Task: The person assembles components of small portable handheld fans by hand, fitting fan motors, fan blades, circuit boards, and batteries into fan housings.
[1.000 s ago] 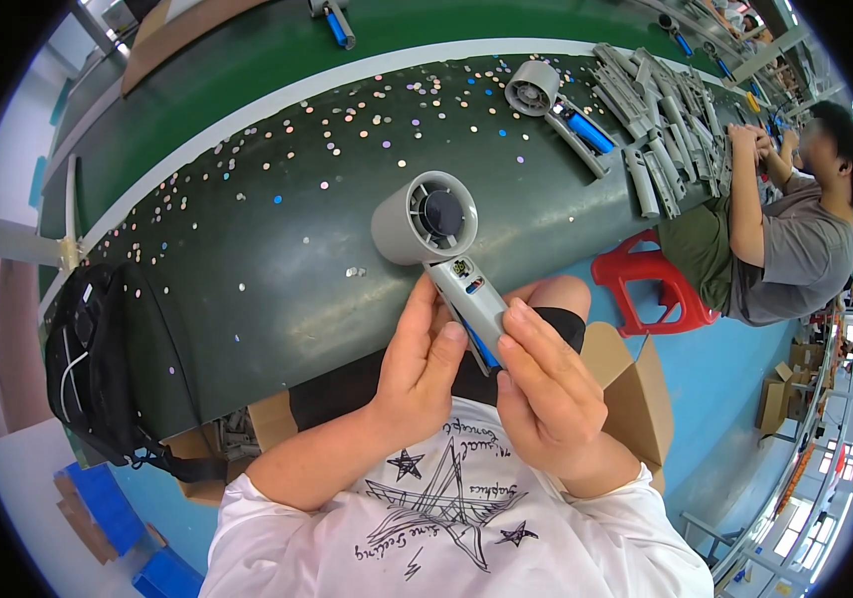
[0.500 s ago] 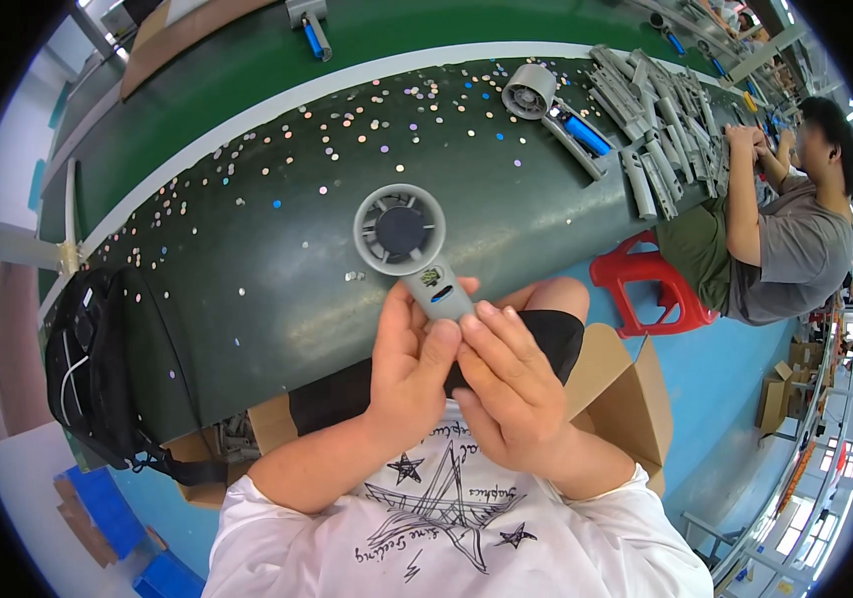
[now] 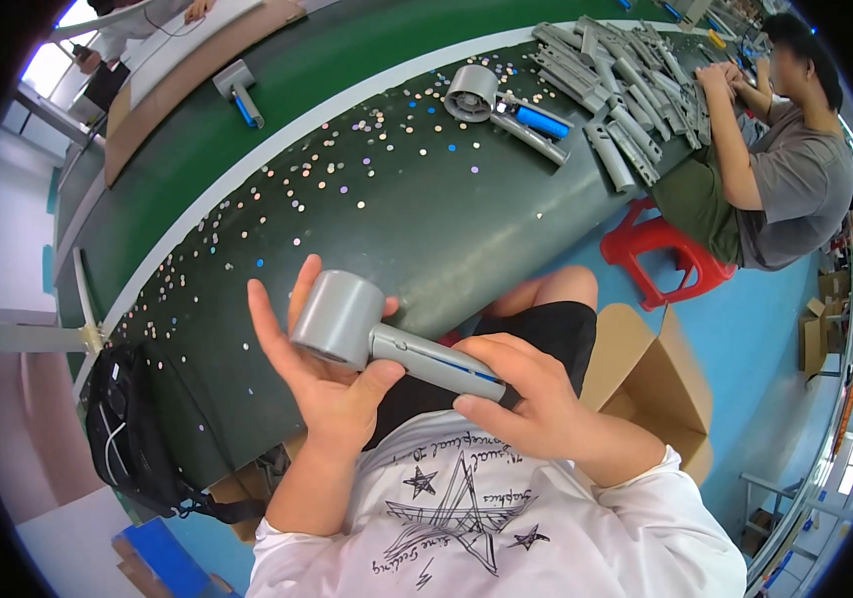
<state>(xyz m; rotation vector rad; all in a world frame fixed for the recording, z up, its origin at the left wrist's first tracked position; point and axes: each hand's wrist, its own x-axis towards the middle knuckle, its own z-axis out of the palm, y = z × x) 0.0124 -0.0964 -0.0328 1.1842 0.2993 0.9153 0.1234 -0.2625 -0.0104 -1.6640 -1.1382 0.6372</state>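
Both hands hold one grey dryer (image 3: 387,334) above the lap: left hand (image 3: 332,384) cups its barrel, fingers half open; right hand (image 3: 526,399) grips the handle. The body looks assembled; loose shells (image 3: 626,85) remain on the bench (image 3: 426,209).
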